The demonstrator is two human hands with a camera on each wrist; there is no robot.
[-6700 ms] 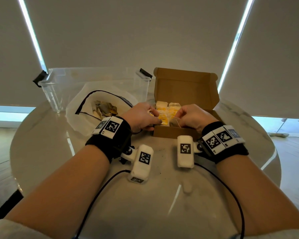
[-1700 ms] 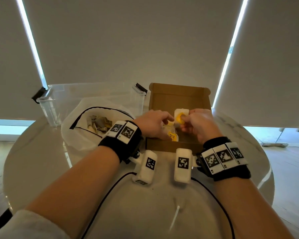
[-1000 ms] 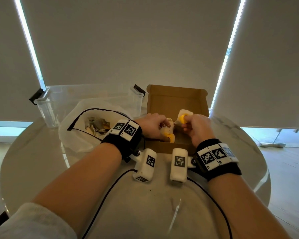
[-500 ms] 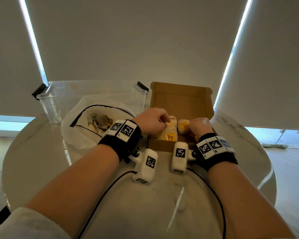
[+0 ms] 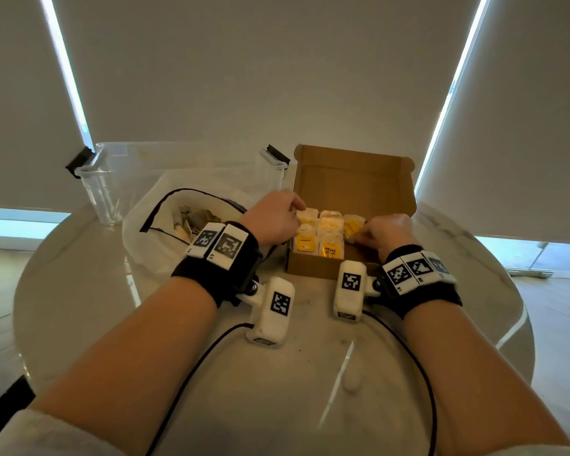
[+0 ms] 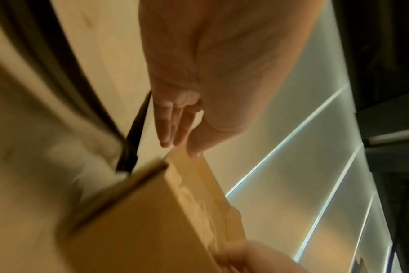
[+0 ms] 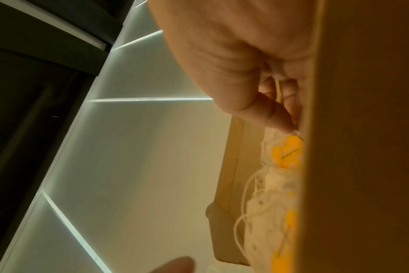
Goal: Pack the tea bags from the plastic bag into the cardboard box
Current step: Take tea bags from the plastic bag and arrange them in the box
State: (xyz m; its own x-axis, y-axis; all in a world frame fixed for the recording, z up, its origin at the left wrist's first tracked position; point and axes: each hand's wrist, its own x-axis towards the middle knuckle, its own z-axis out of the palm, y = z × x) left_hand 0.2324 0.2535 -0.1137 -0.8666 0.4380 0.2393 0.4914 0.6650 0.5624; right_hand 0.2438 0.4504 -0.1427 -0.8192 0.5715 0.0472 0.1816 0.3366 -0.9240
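The cardboard box [image 5: 352, 182] stands open with its lid upright, and several tea bags with yellow tags [image 5: 331, 250] lie in rows inside. My right hand [image 5: 359, 236] reaches over the front wall and pinches a tea bag [image 5: 354, 225] at the right of the rows. In the right wrist view, thumb and finger [image 7: 290, 127] hold the top of that tea bag [image 7: 286, 153] behind the box wall [image 7: 362, 147]. My left hand [image 5: 298, 207] is at the box's left wall, its fingers [image 6: 166, 127] nearly straight and its thumb on the cardboard edge [image 6: 187, 166]. It holds nothing.
A white plastic bag [image 5: 152, 245] with more tea bags [image 5: 191, 218] lies open left of the box. Behind it stands a clear plastic bin [image 5: 112, 179]. All rest on a round marble table [image 5: 277, 373], and cables run from the wrist cameras toward me.
My right hand has lowered its tea bag into the right part of the box. My left hand has let go of the tea bags and drawn back to the left wall.
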